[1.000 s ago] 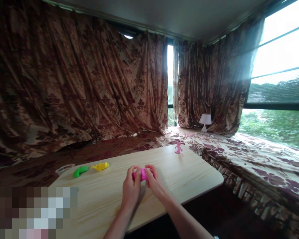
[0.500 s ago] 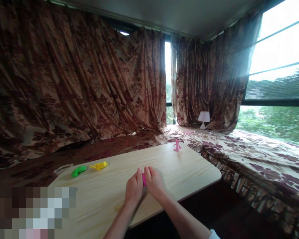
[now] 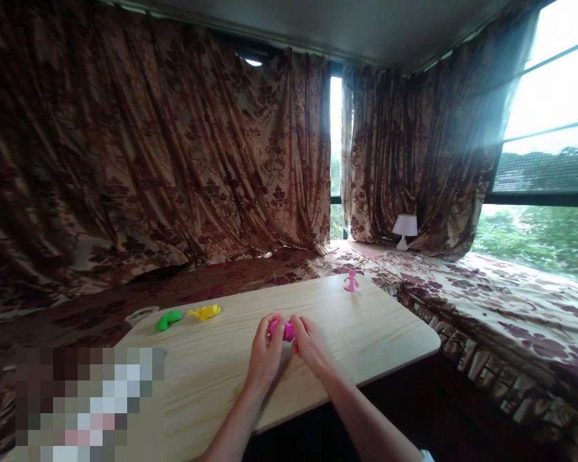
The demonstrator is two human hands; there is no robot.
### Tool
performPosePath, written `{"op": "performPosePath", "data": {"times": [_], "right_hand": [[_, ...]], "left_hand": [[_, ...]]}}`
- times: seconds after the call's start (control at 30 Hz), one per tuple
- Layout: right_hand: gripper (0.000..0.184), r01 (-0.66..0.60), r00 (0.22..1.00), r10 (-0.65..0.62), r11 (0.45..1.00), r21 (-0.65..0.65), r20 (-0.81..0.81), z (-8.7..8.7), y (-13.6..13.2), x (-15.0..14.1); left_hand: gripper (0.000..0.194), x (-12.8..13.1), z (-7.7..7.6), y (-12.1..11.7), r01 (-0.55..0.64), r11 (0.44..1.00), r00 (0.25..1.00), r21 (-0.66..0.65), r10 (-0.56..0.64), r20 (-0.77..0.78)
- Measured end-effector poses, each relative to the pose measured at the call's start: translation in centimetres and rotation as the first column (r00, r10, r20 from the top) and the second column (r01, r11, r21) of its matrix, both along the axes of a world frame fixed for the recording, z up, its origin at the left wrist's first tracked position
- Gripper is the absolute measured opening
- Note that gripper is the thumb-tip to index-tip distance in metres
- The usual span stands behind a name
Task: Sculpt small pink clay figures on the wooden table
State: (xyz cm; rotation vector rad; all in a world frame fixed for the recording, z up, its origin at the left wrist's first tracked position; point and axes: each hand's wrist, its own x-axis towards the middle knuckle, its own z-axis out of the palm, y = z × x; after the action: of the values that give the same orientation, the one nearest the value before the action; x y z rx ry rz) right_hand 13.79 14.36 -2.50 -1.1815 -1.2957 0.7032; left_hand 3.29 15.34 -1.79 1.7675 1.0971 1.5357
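Observation:
Above the middle of the table, both my hands close around a magenta lump that looks like modelling clay. My left hand grips its left side, the thumb pressed on the front. From the right, my right hand pinches the other side with thumb and fingers. Part of the lump is hidden behind the fingers, so its full shape does not show.
On the pale wooden table lie a curved green piece and a yellow piece at the left. A small pink figure stands at the far right corner. Behind, a white lamp rests on the flower-patterned cover.
My hands have shifted their hold, so more of the magenta lump shows between the fingers. The whole view has turned slightly left, moving the table and toys rightward in the picture.

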Motion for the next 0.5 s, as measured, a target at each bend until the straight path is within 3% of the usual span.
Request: {"op": "performPosePath", "data": {"times": [0.17, 0.33, 0.43, 0.5], "right_hand": [[0.044, 0.175, 0.955, -0.192, 0.98, 0.09, 0.226, -0.7, 0.0, -0.5], [0.041, 0.19, 0.874, -0.242, 0.968, 0.162, 0.422, -0.8, -0.2, -0.6], [0.035, 0.192, 0.933, -0.241, 0.961, 0.198, 0.266, -0.5, -0.2, -0.3], [0.027, 0.162, 0.982, -0.174, 0.974, 0.16, 0.069, -0.3, -0.1, 0.1]], "left_hand": [[0.032, -0.1, -0.8, 0.4, -0.046, 0.999, 0.979, -0.019, 0.041, -0.202], [0.03, -0.2, -0.5, -0.2, -0.075, 0.995, 0.954, 0.062, 0.09, -0.286], [0.024, -0.3, 0.1, -0.6, -0.042, 0.999, 0.992, 0.028, 0.045, -0.115], [0.037, -0.4, 0.4, -0.5, 0.034, 0.998, 0.996, -0.048, -0.03, 0.084]]}}
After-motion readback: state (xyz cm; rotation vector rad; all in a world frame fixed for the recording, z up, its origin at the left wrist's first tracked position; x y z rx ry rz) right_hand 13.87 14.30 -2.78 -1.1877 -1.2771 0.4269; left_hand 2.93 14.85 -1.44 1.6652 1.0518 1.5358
